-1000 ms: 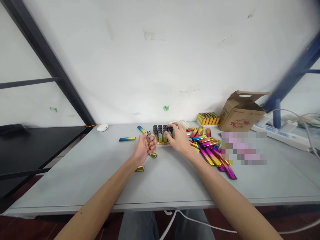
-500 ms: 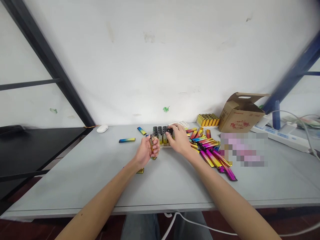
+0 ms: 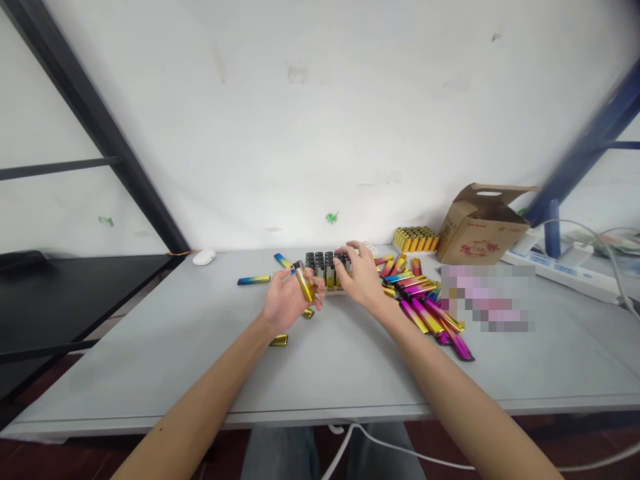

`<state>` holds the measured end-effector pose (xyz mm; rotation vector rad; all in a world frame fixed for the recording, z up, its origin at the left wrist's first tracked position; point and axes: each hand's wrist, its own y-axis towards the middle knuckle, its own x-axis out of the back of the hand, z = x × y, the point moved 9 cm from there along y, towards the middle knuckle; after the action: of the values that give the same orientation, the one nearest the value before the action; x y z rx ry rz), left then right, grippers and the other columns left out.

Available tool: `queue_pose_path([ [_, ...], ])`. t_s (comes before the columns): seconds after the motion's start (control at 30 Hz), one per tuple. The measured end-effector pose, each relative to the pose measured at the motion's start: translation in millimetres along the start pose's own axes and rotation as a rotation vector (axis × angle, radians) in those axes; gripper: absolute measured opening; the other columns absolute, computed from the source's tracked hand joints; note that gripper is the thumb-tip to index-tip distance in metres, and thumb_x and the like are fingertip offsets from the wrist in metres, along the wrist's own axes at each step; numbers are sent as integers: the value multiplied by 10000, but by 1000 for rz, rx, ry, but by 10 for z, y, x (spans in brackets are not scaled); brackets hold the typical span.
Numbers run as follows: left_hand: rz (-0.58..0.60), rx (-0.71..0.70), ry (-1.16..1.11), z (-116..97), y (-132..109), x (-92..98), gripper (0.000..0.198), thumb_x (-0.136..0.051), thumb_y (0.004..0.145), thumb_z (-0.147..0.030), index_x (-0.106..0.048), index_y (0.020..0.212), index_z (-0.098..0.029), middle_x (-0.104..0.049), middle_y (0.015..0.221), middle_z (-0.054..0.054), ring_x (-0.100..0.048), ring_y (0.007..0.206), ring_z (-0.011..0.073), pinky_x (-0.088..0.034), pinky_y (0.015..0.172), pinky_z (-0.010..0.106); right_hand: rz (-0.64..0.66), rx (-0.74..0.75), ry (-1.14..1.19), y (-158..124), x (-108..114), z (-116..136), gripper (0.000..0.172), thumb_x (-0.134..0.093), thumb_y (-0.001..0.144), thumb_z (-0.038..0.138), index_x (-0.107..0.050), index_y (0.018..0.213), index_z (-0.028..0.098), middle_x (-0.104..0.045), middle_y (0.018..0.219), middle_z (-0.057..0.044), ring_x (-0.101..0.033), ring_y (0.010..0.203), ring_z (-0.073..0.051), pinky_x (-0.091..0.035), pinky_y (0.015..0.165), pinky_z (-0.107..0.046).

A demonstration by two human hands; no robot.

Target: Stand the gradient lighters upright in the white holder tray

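In my left hand [image 3: 287,300] a gold lighter [image 3: 305,283] with a dark top lies tilted across the fingers. My right hand [image 3: 360,277] rests at the right side of a tray of upright black-topped lighters [image 3: 325,268], its thumb and fingers around the tops there; what they grip is hidden. Blue-and-yellow lighters [image 3: 254,280] lie left of the tray. A gold lighter [image 3: 280,341] is on the table below my left hand. Right of my right hand spreads a pile of pink, gold and blue lighters [image 3: 425,315].
Behind the pile stand a block of gold cylinders [image 3: 417,240] and an open cardboard box [image 3: 480,233]. Power strips [image 3: 565,270] with cables lie at the right. A white mouse-shaped object [image 3: 204,257] sits at the back left of the grey table [image 3: 150,360].
My left hand has opened out and moved slightly left, showing more of the gold lighter. My right hand has shifted only slightly by the tray.
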<state>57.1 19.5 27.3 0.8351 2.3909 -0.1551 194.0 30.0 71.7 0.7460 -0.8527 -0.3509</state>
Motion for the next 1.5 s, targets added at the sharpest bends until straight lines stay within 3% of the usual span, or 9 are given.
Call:
queue_pose_path([
  [0.17, -90, -12, 108, 4, 28, 86, 167, -598, 854, -322, -555, 929, -179, -681, 894, 74, -668, 825, 211, -525, 799, 366, 23, 79, 200, 20, 79, 190, 238, -454, 943, 299, -649, 1025, 189, -633, 1082, -104, -571, 1078, -232, -443, 995, -395],
  [0.33, -119, 7, 347, 40, 23, 74, 289, -689, 851, -362, -637, 1044, -153, -710, 1023, 117, -676, 1013, 236, -524, 906, 391, 39, 80, 303, 9, 88, 264, 250, -490, 937, 330, -700, 981, 202, -605, 1160, -104, -571, 1127, -224, -460, 1000, -395],
  [0.47, -119, 31, 477, 88, 19, 106, 366, -757, 774, -441, -685, 967, -139, -713, 1036, 133, -683, 1011, 257, -563, 834, 373, 115, 70, 365, -9, 18, 316, 244, -525, 923, 346, -733, 911, 219, -628, 1148, -87, -584, 1121, -222, -464, 998, -407],
  [0.7, -207, -25, 629, 78, 18, 184, 315, -785, 724, -439, -676, 745, -144, -702, 711, 56, -703, 710, 199, -573, 609, 287, 154, 31, 486, -66, -116, 398, 109, -684, 783, 308, -720, 820, 212, -648, 1147, -85, -624, 1078, -223, -500, 958, -402],
  [0.8, -212, -62, 622, 20, 6, 159, 316, -804, 705, -421, -696, 801, -139, -727, 808, 80, -711, 753, 214, -592, 665, 317, 91, -38, 588, 8, -45, 287, 133, -689, 770, 334, -709, 792, 205, -667, 1104, -87, -642, 1033, -218, -524, 907, -377],
  [0.93, -261, -61, 652, -44, -12, 195, 354, -778, 734, -427, -696, 936, -148, -740, 882, 102, -716, 760, 217, -596, 685, 331, -15, -280, 726, 132, 137, -106, 257, -662, 785, 440, -689, 800, 184, -703, 861, -66, -664, 819, -204, -550, 728, -337],
  [1.13, -361, -121, 684, -152, -22, 280, 299, -724, 781, -435, -699, 855, -147, -722, 762, 88, -673, 617, 166, -559, 578, 274, -69, -323, 547, 187, 322, -397, 322, -653, 784, 432, -674, 971, 171, -680, 781, -45, -631, 704, -175, -524, 641, -306],
  [1.37, -428, -169, 688, -237, -31, 327, 287, -703, 772, -423, -695, 848, -146, -696, 680, 57, -629, 550, 144, -511, 533, 254, 162, -124, 355, 175, 204, -320, 163, -618, 788, 297, -629, 920, 202, -677, 713, 2, -618, 651, -144, -502, 671, -287],
  [1.5, -497, -215, 734, -291, -48, 377, 263, -679, 780, -406, -692, 840, -150, -671, 635, 39, -609, 547, 140, -495, 528, 246, 240, -66, 275, 147, 144, -326, 134, -598, 769, 234, -642, 890, 195, -709, 904, -38, -659, 744, -158, -503, 673, -287],
])
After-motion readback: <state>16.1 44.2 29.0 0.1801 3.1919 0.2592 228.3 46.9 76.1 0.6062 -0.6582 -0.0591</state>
